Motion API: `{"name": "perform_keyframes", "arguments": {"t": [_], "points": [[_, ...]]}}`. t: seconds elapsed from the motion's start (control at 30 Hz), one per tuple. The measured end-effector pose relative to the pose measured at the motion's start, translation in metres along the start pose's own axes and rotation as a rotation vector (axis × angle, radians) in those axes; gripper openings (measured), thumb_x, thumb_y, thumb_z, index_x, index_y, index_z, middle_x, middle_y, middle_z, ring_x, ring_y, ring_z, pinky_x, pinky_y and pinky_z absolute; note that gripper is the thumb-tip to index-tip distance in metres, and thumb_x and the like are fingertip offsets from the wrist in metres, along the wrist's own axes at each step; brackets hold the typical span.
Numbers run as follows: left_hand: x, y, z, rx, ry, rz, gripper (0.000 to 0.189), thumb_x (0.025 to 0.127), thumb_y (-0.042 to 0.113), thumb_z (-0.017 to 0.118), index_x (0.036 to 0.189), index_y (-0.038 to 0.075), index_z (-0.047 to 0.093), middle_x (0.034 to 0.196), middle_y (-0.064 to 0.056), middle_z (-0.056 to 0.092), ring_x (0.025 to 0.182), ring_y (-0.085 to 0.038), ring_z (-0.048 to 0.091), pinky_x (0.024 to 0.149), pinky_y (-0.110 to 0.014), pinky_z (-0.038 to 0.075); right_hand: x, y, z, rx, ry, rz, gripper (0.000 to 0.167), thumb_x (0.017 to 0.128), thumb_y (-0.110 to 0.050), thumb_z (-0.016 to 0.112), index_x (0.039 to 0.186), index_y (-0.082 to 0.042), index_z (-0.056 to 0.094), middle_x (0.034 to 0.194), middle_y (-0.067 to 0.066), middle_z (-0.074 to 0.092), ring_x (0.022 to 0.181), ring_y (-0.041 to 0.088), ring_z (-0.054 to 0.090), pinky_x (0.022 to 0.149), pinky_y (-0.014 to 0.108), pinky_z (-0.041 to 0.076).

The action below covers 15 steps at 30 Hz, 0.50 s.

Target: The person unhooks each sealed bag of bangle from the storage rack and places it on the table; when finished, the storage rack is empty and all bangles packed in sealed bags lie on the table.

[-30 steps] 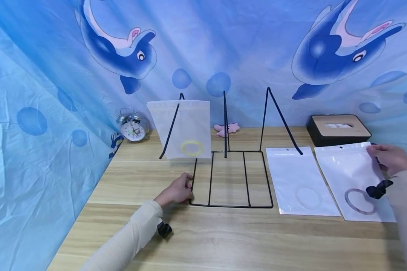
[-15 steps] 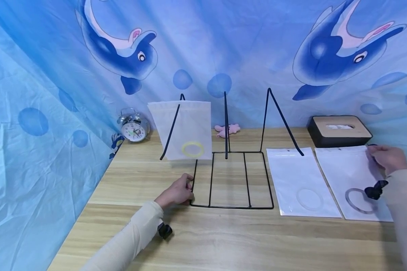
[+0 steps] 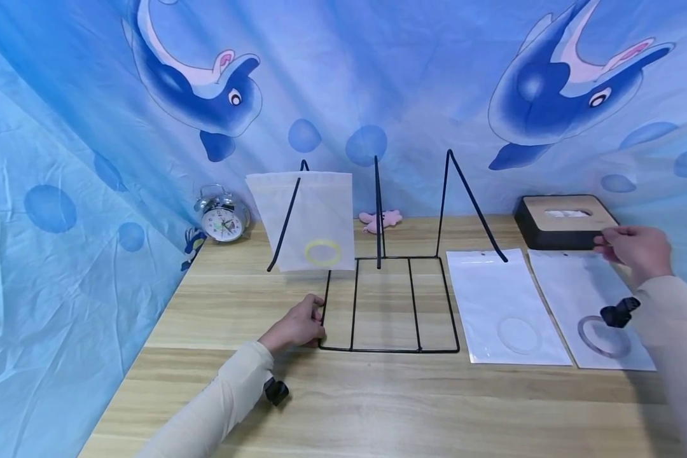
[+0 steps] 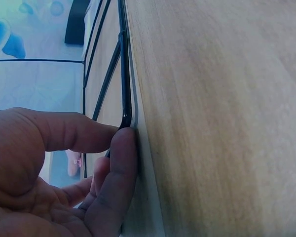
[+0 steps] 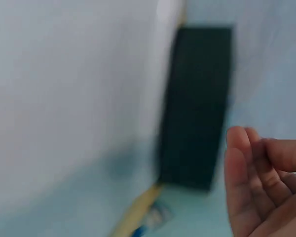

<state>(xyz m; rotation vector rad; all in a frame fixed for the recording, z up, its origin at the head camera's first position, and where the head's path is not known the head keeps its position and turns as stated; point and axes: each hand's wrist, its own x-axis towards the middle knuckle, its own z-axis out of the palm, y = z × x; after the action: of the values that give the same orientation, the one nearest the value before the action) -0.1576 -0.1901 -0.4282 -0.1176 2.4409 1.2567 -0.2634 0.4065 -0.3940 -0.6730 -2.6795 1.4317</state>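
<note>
A black wire rack [image 3: 414,305] with upright hooks stands mid-table. My left hand [image 3: 298,323] pinches the left side of its base near the front corner; in the left wrist view thumb and fingers meet at the wire [image 4: 125,84]. A white zip bag with a yellow ring [image 3: 315,216] hangs on the rack's left hook. To the right, a white bag with a pale ring [image 3: 500,292] and a white bag with a dark ring [image 3: 584,286] lie flat side by side. My right hand [image 3: 635,251] is raised over the rightmost bag's top corner, fingers loosely bent, holding nothing.
A black tissue box with a wooden-look top [image 3: 563,219] stands behind the rightmost bag, close to my right hand. At the back left is a silver alarm clock [image 3: 223,222]. A pink toy [image 3: 380,221] lies behind the rack, before a blue curtain [image 3: 418,95].
My right hand has let go of the rightmost bag's top corner and moved up and left toward the tissue box. That bag now lies flatter. My left hand stays on the rack.
</note>
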Motion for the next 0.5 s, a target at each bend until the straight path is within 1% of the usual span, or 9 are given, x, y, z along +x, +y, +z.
{"name": "perform_keyframes", "arguments": {"t": [0.07, 0.1, 0.17, 0.2, 0.27, 0.33, 0.43, 0.47, 0.5], "points": [[0.000, 0.000, 0.000, 0.003, 0.002, 0.003, 0.066, 0.077, -0.014, 0.068, 0.137, -0.001, 0.044, 0.101, -0.011, 0.051, 0.081, -0.022, 0.057, 0.056, -0.032, 0.058, -0.005, -0.017, 0.005, 0.001, -0.049, -0.062, 0.054, 0.108, -0.029, 0.042, 0.143, 0.012, 0.042, 0.076, -0.014, 0.061, 0.067, -0.001, 0.063, 0.069, 0.026, 0.060], [0.000, 0.000, 0.000, 0.004, 0.002, 0.005, 0.066, 0.077, -0.014, 0.068, 0.137, -0.001, 0.044, 0.101, -0.011, 0.051, 0.081, -0.022, 0.057, 0.056, -0.032, 0.058, -0.008, -0.025, 0.008, -0.006, -0.077, -0.102, 0.053, 0.108, -0.030, 0.044, 0.141, 0.012, 0.043, 0.075, -0.017, 0.060, 0.069, 0.000, 0.064, 0.070, 0.026, 0.060], [0.000, 0.000, 0.000, 0.005, 0.003, 0.008, 0.066, 0.078, -0.014, 0.067, 0.138, -0.001, 0.043, 0.100, -0.011, 0.051, 0.080, -0.022, 0.057, 0.056, -0.032, 0.058, -0.012, -0.043, 0.018, -0.022, -0.119, -0.169, 0.051, 0.107, -0.029, 0.046, 0.140, 0.011, 0.046, 0.079, -0.014, 0.064, 0.072, 0.000, 0.065, 0.070, 0.024, 0.060], [0.000, 0.000, 0.000, 0.004, 0.003, 0.009, 0.066, 0.078, -0.014, 0.067, 0.138, -0.001, 0.043, 0.100, -0.011, 0.051, 0.080, -0.022, 0.057, 0.056, -0.032, 0.058, -0.014, -0.051, 0.025, -0.029, -0.136, -0.193, 0.051, 0.107, -0.028, 0.047, 0.139, 0.011, 0.047, 0.083, -0.011, 0.065, 0.073, 0.000, 0.065, 0.070, 0.023, 0.060], [0.001, 0.001, 0.000, 0.001, 0.003, 0.012, 0.066, 0.077, -0.014, 0.067, 0.138, -0.002, 0.043, 0.100, -0.011, 0.051, 0.079, -0.022, 0.057, 0.056, -0.032, 0.058, -0.018, -0.065, 0.041, -0.037, -0.174, -0.253, 0.046, 0.108, -0.024, 0.047, 0.138, 0.010, 0.049, 0.094, -0.001, 0.068, 0.076, 0.001, 0.065, 0.071, 0.022, 0.059], [0.001, 0.001, 0.000, -0.001, 0.002, 0.014, 0.066, 0.077, -0.014, 0.067, 0.137, -0.001, 0.043, 0.100, -0.011, 0.051, 0.079, -0.022, 0.057, 0.055, -0.032, 0.058, -0.021, -0.076, 0.059, -0.048, -0.212, -0.306, 0.042, 0.108, -0.021, 0.047, 0.136, 0.010, 0.052, 0.106, 0.010, 0.068, 0.080, 0.003, 0.065, 0.071, 0.021, 0.058], [0.001, 0.001, 0.000, -0.003, -0.001, 0.013, 0.066, 0.077, -0.014, 0.067, 0.137, -0.001, 0.043, 0.100, -0.011, 0.052, 0.078, -0.022, 0.057, 0.055, -0.032, 0.058, -0.029, -0.093, 0.089, -0.059, -0.277, -0.370, 0.038, 0.108, -0.019, 0.048, 0.134, 0.008, 0.055, 0.119, 0.024, 0.063, 0.091, 0.015, 0.066, 0.080, 0.028, 0.058], [0.001, 0.001, 0.000, -0.003, -0.003, 0.014, 0.066, 0.077, -0.015, 0.067, 0.137, -0.002, 0.043, 0.100, -0.011, 0.052, 0.078, -0.022, 0.058, 0.055, -0.032, 0.058, -0.032, -0.098, 0.098, -0.057, -0.291, -0.394, 0.037, 0.107, -0.019, 0.049, 0.131, 0.008, 0.057, 0.120, 0.025, 0.063, 0.094, 0.021, 0.066, 0.080, 0.030, 0.058], [0.001, 0.001, 0.000, -0.004, -0.004, 0.014, 0.066, 0.077, -0.015, 0.067, 0.137, -0.002, 0.043, 0.100, -0.011, 0.052, 0.078, -0.022, 0.058, 0.055, -0.032, 0.059, -0.036, -0.104, 0.106, -0.050, -0.315, -0.407, 0.038, 0.107, -0.021, 0.050, 0.132, 0.007, 0.058, 0.122, 0.026, 0.063, 0.099, 0.026, 0.067, 0.083, 0.033, 0.058]]}}
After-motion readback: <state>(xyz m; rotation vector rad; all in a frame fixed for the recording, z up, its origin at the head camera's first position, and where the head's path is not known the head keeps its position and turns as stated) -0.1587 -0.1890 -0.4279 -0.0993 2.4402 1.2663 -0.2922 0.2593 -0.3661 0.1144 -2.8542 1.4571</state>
